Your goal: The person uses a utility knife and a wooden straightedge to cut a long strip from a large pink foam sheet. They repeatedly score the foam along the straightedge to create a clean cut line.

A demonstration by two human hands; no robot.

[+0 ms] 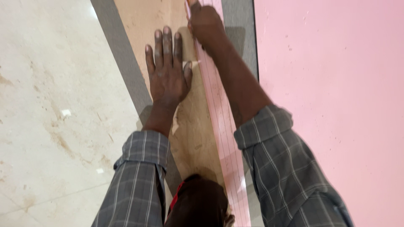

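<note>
Left hand pressing flat, fingers spread, on thin plywood strip beside pink ruler; right hand fingers curled at ruler's far end, grip unclear. Strip looks stiff, light.

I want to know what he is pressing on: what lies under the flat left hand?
The left hand lies flat on a tan board, beside a long pink ruled strip. The right hand rests on that strip. The board's surface beneath the palm is covered.

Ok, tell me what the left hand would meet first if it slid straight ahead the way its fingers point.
The left hand lies flat on the tan board, fingers pointing toward the top edge of the picture. Ahead is only bare board as far as the picture shows; the way looks free.
</note>
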